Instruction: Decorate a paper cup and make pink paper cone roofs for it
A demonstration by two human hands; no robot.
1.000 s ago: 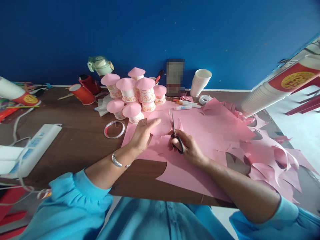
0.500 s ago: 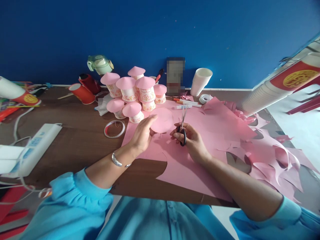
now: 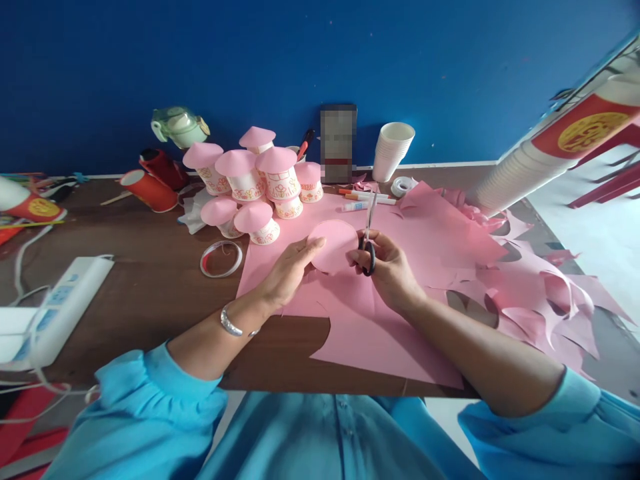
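A round pink paper disc (image 3: pixel 334 245) is pinched at its left edge by my left hand (image 3: pixel 293 268), thumb on top. My right hand (image 3: pixel 395 272) is closed around the black-handled scissors (image 3: pixel 369 250), whose blades point up. Its fingertips come up to the disc's right edge. Beneath both hands lies a large pink paper sheet (image 3: pixel 385 340) with a curved cut in its lower left edge. Behind my left hand stands a group of decorated cups with pink cone roofs (image 3: pixel 277 160).
A roll of tape (image 3: pixel 221 259) lies left of the sheet. Stacked white cups (image 3: pixel 393 152) and markers (image 3: pixel 367 197) are at the back. Pink scraps (image 3: pixel 545 303) and a long cup stack (image 3: pixel 520 177) occupy the right. A power strip (image 3: pixel 63 303) sits at left.
The disc and my left hand have moved slightly right, and my right hand's fingertips now reach the disc's edge. The view has shifted a little.
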